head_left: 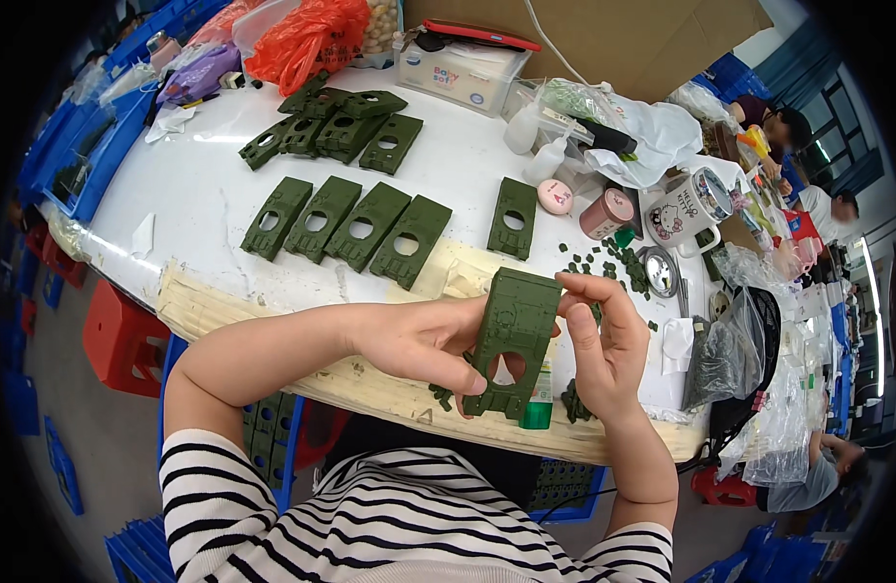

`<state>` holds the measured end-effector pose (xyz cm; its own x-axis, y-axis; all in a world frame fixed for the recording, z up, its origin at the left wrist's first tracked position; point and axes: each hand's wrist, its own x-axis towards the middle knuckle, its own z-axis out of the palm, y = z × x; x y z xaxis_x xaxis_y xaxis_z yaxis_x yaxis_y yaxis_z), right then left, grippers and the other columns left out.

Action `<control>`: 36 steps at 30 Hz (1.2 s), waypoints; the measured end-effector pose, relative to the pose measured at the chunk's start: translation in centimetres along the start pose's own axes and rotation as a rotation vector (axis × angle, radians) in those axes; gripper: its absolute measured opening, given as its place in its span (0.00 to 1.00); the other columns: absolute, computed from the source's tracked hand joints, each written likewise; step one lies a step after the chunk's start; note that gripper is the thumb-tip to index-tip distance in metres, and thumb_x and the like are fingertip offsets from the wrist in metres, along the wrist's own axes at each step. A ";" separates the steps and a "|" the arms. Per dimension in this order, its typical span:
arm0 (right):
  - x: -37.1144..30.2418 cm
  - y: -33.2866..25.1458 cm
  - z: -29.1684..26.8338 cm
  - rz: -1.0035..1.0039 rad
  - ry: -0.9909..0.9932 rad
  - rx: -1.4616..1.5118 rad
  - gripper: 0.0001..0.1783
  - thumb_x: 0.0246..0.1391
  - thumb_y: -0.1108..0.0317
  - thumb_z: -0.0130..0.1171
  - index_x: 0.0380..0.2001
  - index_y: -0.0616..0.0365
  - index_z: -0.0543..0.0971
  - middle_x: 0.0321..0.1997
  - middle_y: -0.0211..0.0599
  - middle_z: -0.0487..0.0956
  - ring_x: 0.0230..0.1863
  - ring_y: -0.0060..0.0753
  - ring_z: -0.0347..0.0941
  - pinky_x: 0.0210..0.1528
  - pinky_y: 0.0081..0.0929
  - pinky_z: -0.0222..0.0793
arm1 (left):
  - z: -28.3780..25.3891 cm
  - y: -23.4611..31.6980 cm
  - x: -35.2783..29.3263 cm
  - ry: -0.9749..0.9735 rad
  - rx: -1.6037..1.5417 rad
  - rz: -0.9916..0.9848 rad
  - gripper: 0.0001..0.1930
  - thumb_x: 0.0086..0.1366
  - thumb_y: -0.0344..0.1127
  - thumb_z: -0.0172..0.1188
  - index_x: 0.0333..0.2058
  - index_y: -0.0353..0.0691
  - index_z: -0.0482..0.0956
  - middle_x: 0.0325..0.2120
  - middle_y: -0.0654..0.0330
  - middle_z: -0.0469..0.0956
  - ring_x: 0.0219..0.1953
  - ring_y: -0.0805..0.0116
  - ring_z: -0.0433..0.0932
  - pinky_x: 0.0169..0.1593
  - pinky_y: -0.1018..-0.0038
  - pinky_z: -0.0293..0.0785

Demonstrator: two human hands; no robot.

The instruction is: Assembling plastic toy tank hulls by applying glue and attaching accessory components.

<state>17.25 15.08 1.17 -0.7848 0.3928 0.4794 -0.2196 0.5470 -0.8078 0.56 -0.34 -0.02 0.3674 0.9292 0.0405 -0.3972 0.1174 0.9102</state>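
Observation:
My left hand grips a dark green plastic toy tank hull above the table's near edge. Its thumb lies on the front face beside the round hole; the other fingers are behind. Close to the hull's right edge is my right hand, fingers curved and apart from the thumb; whether a fingertip touches the hull is unclear. Below the hull, a small green-and-white container shows partly. Beyond my hands lie several similar hulls in a row, with a single hull right of them.
More hulls are heaped at the back left. Small green parts lie scattered right of my hands, near a round metal dish, a pink jar and a white mug. A plastic box stands at the back; a red stool is left.

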 end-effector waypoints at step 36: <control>0.5 0.2 -1.3 0.305 0.068 0.617 0.10 0.65 0.66 0.51 0.39 0.65 0.73 0.35 0.36 0.79 0.35 0.24 0.77 0.41 0.22 0.74 | 0.4 0.5 0.4 0.446 0.613 0.315 0.48 0.51 0.46 0.71 0.64 0.33 0.52 0.52 0.51 0.67 0.50 0.65 0.71 0.46 0.68 0.77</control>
<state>17.53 16.37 1.69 -0.8304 0.5187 0.2035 -0.2997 -0.1079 -0.9479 0.80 -0.07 0.63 -0.1052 0.9536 0.2821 0.1520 -0.2649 0.9522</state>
